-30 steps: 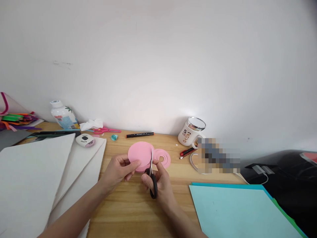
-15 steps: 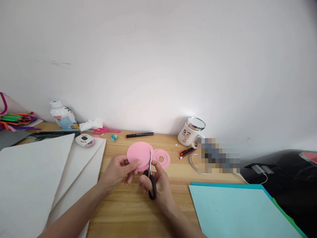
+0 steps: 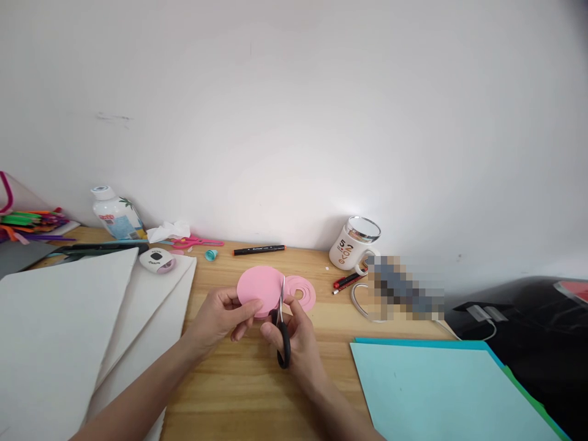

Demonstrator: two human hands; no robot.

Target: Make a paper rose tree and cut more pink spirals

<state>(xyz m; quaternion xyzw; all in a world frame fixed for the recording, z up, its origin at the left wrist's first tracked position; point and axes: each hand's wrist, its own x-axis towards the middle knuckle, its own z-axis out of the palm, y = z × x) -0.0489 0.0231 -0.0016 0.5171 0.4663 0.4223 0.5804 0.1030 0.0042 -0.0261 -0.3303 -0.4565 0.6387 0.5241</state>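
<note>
A round piece of pink paper (image 3: 258,289) is pinched between the thumb and fingers of my left hand (image 3: 229,313), held a little above the table. My right hand (image 3: 296,337) has its fingers in the black handles of a pair of scissors (image 3: 283,346). The blades point away from me and lie at the right edge of the pink circle; one blade shows on top. Just right of the circle lies a pink paper spiral (image 3: 305,295) on the wooden table (image 3: 243,386), partly hidden by the scissors and my right hand.
White sheets (image 3: 59,331) cover the left, with a white tape dispenser (image 3: 157,260) on them. Behind are a white bottle (image 3: 118,214), pink scissors (image 3: 204,241) and a black marker (image 3: 260,250). A mug (image 3: 351,245) stands right, behind light-blue paper (image 3: 441,386).
The pink circle and the scissors have shifted very slightly to the right. My grip on both stays the same, and the surrounding things have not moved.
</note>
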